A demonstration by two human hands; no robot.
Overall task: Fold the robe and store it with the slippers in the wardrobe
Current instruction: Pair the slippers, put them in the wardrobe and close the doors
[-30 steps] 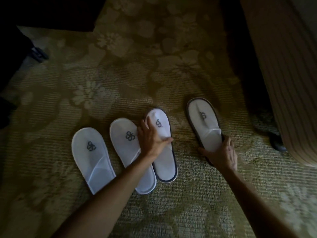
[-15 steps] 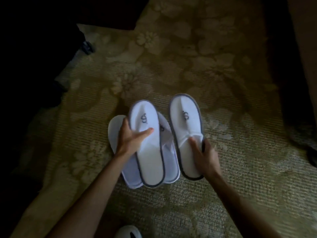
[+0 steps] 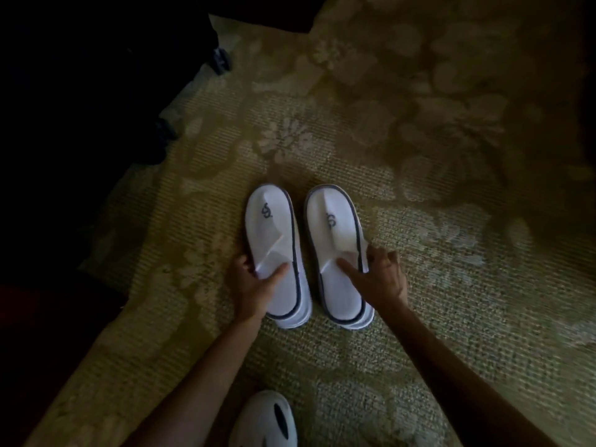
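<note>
While both arms reach down toward the floral carpet (image 3: 419, 285), two stacks of white slippers lie on it side by side, toes pointing away from the camera, close together but not touching. Each stack shows a grey-trimmed slipper on top with the edge of another white slipper peeking out beneath its heel. The left hand (image 3: 254, 285) grasps the left stack (image 3: 274, 240) at its middle, thumb laid across the top slipper's insole and fingers curled round the outer edge. The right hand (image 3: 380, 275) grasps the right stack (image 3: 335, 240) in the same manner, thumb on the insole and fingers wrapped over the outer side. Both top slippers carry a dark logo on the upper. Near the bottom edge a white shoe with dark openings (image 3: 264, 421) shows on the carpet. Dark furniture (image 3: 96, 91) fills the upper left, and the robe and wardrobe are not seen.
</note>
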